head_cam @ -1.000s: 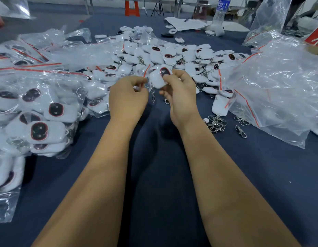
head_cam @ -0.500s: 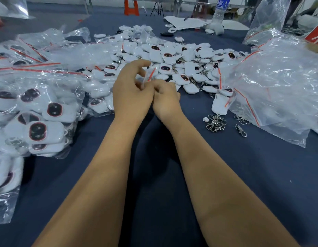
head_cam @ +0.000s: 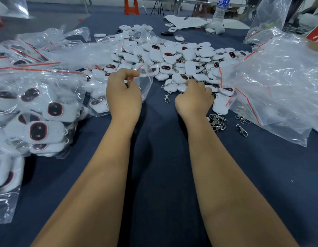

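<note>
My left hand [head_cam: 123, 94] is raised a little over the dark blue table [head_cam: 163, 166] and pinches the red-striped top of a small clear zip bag [head_cam: 145, 82]. The bag hangs down to its right and looks see-through. My right hand [head_cam: 194, 99] is at the near edge of a heap of white key fobs [head_cam: 165, 56] with dark oval faces. Its fingers curl down over a fob [head_cam: 181, 88] there, and the fingertips are hidden behind the hand.
Bagged fobs [head_cam: 40, 122] pile up on the left. A big crumpled clear bag [head_cam: 279, 77] lies on the right. Loose metal clasps [head_cam: 218, 121] sit by my right wrist. A water bottle [head_cam: 220, 9] and papers [head_cam: 186, 21] are at the far end.
A second ago both hands held a fob and a bag together. They have since parted: the right hand moved right onto the heap, and the left keeps the bag.
</note>
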`<control>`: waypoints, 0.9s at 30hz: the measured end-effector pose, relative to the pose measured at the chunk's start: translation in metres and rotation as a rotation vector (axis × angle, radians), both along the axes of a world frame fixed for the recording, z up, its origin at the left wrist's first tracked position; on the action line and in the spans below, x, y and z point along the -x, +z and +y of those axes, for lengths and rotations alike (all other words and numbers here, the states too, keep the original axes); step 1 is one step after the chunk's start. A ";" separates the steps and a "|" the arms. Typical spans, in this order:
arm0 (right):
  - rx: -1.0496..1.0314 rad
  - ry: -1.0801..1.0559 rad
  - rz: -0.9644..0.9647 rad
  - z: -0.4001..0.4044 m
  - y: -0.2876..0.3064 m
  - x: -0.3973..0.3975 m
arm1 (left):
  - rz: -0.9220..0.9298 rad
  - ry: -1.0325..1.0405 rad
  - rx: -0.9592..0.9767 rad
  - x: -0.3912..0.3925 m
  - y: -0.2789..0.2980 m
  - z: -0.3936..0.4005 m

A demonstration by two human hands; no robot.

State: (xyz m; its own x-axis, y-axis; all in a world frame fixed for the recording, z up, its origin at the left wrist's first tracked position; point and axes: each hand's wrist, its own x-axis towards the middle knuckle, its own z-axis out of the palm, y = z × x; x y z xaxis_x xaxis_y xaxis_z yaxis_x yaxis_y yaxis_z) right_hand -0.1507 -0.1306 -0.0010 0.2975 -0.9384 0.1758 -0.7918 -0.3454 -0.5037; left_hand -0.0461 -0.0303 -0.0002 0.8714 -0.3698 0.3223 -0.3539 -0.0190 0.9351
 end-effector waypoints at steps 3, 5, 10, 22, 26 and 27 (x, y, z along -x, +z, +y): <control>0.017 -0.006 -0.027 -0.001 0.001 0.001 | -0.118 -0.101 -0.103 0.003 -0.002 -0.001; 0.007 0.024 -0.017 -0.002 -0.001 0.000 | -0.216 -0.180 -0.207 0.004 -0.004 -0.001; 0.032 0.070 -0.028 -0.004 -0.006 -0.001 | -0.356 -0.207 -0.413 0.007 -0.007 -0.004; -0.574 0.306 -1.095 0.008 0.007 -0.013 | -0.139 -0.083 -0.288 0.001 -0.006 -0.002; -0.667 0.432 -1.014 0.012 0.005 -0.017 | 0.045 -0.130 -0.130 0.000 -0.003 -0.002; -0.642 0.469 -0.949 0.012 0.004 -0.017 | 0.059 -0.156 -0.116 0.001 -0.002 -0.002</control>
State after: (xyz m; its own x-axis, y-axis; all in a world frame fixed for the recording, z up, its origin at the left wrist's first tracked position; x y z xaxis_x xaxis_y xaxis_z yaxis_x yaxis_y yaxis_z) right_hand -0.1336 -0.1181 0.0029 0.6339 -0.7716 0.0526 0.1126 0.0248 -0.9933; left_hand -0.0470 -0.0325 -0.0026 0.8167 -0.5336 0.2198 -0.3058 -0.0772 0.9489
